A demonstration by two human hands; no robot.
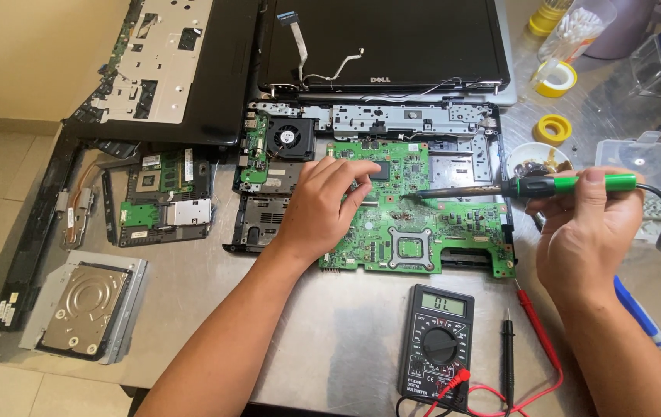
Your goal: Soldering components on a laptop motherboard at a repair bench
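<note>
The laptop lies fully stripped: its palm-rest cover is set off at the far left, the screen lid is folded back beyond the chassis, a smaller board and a hard drive rest well to the left of the left hand. So the opening-up looks finished — what is in hand now is work on the green motherboard itself, which sits in the bare base tray.

The left hand rests on the board's left part, its fingers spread and pressed flat near a dark chip, holding nothing. The right hand is clamped around the green-handled soldering iron; the iron's tip reaches leftward and meets the board just right of the left fingers. Whether any joint is already done cannot be told; the board is too small in view.

A multimeter lies nearer the person than both hands, with its red and black probes just right of it, below the right hand — untouched.

Room is tight on the right: a small bowl sits just behind the iron's shaft, tape rolls and a clear plastic box beyond the right fingers, and the iron's cord trails off right. The table is barer between the forearms; its near edge runs close under the meter.
</note>
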